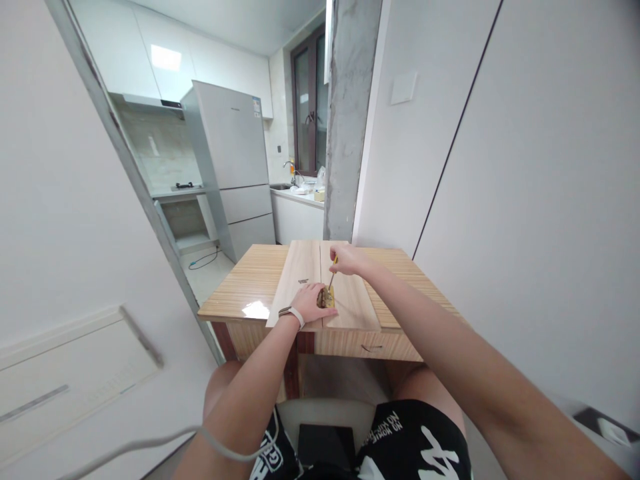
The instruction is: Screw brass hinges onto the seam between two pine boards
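Observation:
Two pale wooden boards (350, 303) lie side by side on the table, with a narrow seam between them. Across that seam sits a brass-coloured hinge (330, 297). My left hand (311, 302), with a light band on the wrist, holds the hinge down, its thumb and fingers on either side. In my closed right hand (345, 259) is a screwdriver (332, 279) with a yellow handle. It is tilted, and its tip points down onto the hinge plate. Any screw under the tip is too small to make out. A small dark patch (303, 281) shows on the left board.
The striped wooden table (225, 293) has a drawer with a handle (371, 348) below its front edge. A grey cable (165, 439) crosses by my left forearm. Beyond the table stand a fridge (240, 147) and a sink counter (300, 217); a white wall rises at right.

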### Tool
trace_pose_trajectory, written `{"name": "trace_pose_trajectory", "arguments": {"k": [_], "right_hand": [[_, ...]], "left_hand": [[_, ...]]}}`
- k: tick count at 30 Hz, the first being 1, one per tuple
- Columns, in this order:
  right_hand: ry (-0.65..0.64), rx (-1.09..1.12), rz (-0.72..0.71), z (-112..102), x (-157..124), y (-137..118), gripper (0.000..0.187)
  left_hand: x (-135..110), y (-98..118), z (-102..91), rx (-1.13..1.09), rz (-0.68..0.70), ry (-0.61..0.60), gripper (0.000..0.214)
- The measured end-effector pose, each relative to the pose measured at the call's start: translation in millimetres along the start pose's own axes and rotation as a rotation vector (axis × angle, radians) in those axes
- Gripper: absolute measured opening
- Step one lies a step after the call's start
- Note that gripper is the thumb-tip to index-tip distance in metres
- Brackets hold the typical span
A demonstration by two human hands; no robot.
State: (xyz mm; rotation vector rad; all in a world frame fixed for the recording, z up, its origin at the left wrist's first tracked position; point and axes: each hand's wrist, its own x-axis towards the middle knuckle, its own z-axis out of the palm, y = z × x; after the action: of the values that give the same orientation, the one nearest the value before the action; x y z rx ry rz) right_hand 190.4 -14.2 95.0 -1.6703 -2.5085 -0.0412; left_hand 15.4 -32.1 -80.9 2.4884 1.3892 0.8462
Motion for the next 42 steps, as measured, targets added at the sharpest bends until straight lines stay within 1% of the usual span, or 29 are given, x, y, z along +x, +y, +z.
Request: {"name": "trace_pose_trajectory", "arguments": {"k": [3, 7, 12, 16, 19, 21, 23, 26, 29, 30, 33, 35, 37, 40, 42], "right_hand": [[0.062, 0.038, 0.011, 4.0, 0.6, 1.2, 0.027], [0.071, 0.054, 0.037, 2.7, 0.3, 1.1, 0.028], [0.089, 0.056, 0.026, -1.8, 1.5, 2.1, 0.029], [0.190, 0.046, 0.007, 0.8, 1.3, 4.2, 0.032], [0.248, -0.012, -0.059, 9.9, 1.5, 5.5, 0.029], [0.213, -0.008, -0.106, 19.9, 2.2, 5.9, 0.028], [0.118, 0.023, -0.111, 32.7, 3.2, 5.8, 0.028], [-0.017, -0.015, -0.010, 56.1, 4.6, 5.1, 0.024], [-0.124, -0.078, 0.070, 80.3, 5.9, 3.8, 0.043], [-0.148, -0.091, 0.087, 87.4, 6.3, 3.0, 0.045], [-0.182, -0.120, 0.081, 102.4, 6.8, -0.9, 0.037], [-0.182, -0.131, 0.055, 105.7, 6.9, -4.3, 0.031], [-0.190, -0.133, 0.038, 103.3, 7.7, -7.2, 0.027], [-0.182, -0.129, 0.024, 91.6, 12.5, -7.9, 0.024], [-0.131, -0.112, 0.007, 82.4, 19.0, -6.3, 0.023]], "left_hand": [[-0.1, 0.8, -1.2, -0.002, 0.011, 0.000, 0.084], [-0.4, 0.3, -1.4, -0.001, 0.010, 0.000, 0.085], [-0.6, -1.1, -0.7, 0.000, 0.010, -0.002, 0.085], [-0.8, -1.5, -0.9, 0.003, 0.004, -0.009, 0.088], [-1.0, -0.8, -1.5, 0.008, 0.004, -0.005, 0.087], [-1.2, 0.0, -2.0, 0.006, 0.002, -0.004, 0.087], [-1.3, 0.6, -2.8, 0.001, 0.000, -0.005, 0.087], [-1.3, 1.1, -4.2, -0.002, -0.003, -0.008, 0.086], [-1.0, 1.8, -5.7, -0.004, 0.014, -0.006, 0.086], [-0.9, 2.2, -6.2, -0.009, 0.021, -0.005, 0.084], [-0.9, 3.3, -7.2, -0.020, 0.024, -0.008, 0.077], [-0.9, 3.1, -7.1, -0.015, 0.016, -0.009, 0.075], [-1.0, 2.0, -6.3, -0.007, 0.012, -0.003, 0.076], [-1.0, -0.7, -4.5, -0.007, 0.013, 0.010, 0.081], [-1.1, -2.1, -3.7, -0.014, 0.017, 0.014, 0.085]]}}
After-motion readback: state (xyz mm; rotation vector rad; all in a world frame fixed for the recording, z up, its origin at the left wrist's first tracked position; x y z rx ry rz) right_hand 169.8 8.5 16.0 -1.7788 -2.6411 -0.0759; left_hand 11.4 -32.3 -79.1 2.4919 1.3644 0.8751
